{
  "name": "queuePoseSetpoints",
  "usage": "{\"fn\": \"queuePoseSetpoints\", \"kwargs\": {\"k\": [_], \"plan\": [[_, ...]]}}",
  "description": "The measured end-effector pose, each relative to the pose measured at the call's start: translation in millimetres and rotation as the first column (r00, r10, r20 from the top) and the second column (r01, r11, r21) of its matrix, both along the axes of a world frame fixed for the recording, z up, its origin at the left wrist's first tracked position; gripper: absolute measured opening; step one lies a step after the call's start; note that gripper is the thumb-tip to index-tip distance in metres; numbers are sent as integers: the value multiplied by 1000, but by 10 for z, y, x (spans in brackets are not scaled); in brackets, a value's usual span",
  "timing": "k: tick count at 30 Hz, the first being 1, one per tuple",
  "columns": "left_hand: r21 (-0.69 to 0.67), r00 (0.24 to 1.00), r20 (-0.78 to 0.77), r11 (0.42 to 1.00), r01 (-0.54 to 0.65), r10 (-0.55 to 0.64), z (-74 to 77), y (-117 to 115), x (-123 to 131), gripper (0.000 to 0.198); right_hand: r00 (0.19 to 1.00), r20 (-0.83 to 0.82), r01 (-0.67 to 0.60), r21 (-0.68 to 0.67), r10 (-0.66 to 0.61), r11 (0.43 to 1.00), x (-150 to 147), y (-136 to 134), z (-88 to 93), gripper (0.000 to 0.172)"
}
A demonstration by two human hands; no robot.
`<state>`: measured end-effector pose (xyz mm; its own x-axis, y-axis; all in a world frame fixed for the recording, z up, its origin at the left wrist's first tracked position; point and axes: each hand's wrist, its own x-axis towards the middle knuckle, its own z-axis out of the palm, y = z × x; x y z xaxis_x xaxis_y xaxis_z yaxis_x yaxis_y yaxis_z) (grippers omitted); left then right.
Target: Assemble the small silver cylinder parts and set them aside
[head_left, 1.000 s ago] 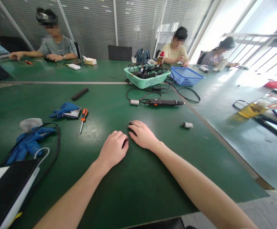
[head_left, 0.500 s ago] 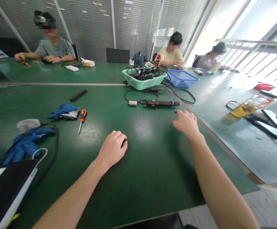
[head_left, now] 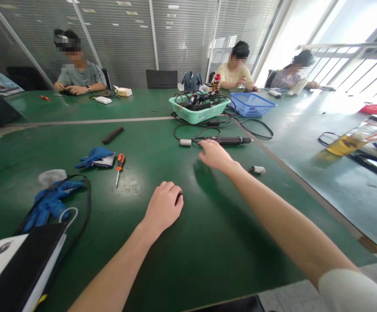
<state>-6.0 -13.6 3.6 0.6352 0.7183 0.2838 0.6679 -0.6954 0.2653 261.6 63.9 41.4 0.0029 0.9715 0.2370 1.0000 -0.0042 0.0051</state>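
Observation:
My left hand (head_left: 164,203) rests on the green table with its fingers curled. A small dark patch shows between its thumb and fingers; what it is I cannot make out. My right hand (head_left: 216,154) reaches over the table with fingers stretched out, in front of the rear end of a black electric screwdriver (head_left: 234,141). Whether the fingertips touch the tool I cannot tell. A grey connector block (head_left: 185,142) on a cable lies left of that hand. A small silvery cylinder (head_left: 258,170) lies beyond the right forearm.
An orange-handled screwdriver (head_left: 120,167), blue gloves (head_left: 95,157) and a dark bar (head_left: 113,135) lie to the left. A green basket (head_left: 199,116) of cabled tools and a blue basket (head_left: 253,105) stand behind. A bottle (head_left: 347,141) lies tilted at right. Several people sit across.
My right hand has moved left, from beyond the electric screwdriver's tip to its rear end. The silvery cylinder now shows on the table near where it was. The left hand keeps its pose.

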Motion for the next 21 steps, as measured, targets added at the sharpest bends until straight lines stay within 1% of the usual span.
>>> {"fn": "queuePoseSetpoints", "kwargs": {"k": [2,3,5,8,11,14,16,18,19,21], "plan": [[2,1000,-6,1000,-6,6,2,6,-14,10,996,5,-84,12,84,996,-357,407,-12,38],[2,1000,-10,1000,-7,7,0,12,-25,9,995,7,-98,7,98,995,-487,581,-34,38],[-2,1000,-14,1000,-11,11,-7,24,-53,9,996,8,-90,-15,90,996,-641,852,-98,38],[-13,1000,-17,1000,-18,18,-13,38,-94,8,998,12,-58,-49,58,997,-669,1067,-190,38],[-22,1000,-15,1000,-19,19,-5,40,-116,9,999,10,-52,-70,53,996,-604,1108,-202,38],[-25,1000,-6,1000,-15,15,3,40,-121,9,997,-12,-79,-87,79,993,-550,993,-148,38],[-26,1000,6,1000,-13,13,4,44,-122,9,990,-38,-136,-95,133,986,-530,796,-119,38],[-28,1000,22,1000,-14,14,5,47,-123,8,973,-70,-226,-96,220,969,-526,482,-114,37],[-29,999,33,999,-18,19,8,47,-123,7,960,-87,-275,-94,267,957,-531,285,-119,35],[-33,998,54,999,-26,27,19,36,-118,12,924,-120,-374,-83,363,924,-554,-157,-135,35]]}}
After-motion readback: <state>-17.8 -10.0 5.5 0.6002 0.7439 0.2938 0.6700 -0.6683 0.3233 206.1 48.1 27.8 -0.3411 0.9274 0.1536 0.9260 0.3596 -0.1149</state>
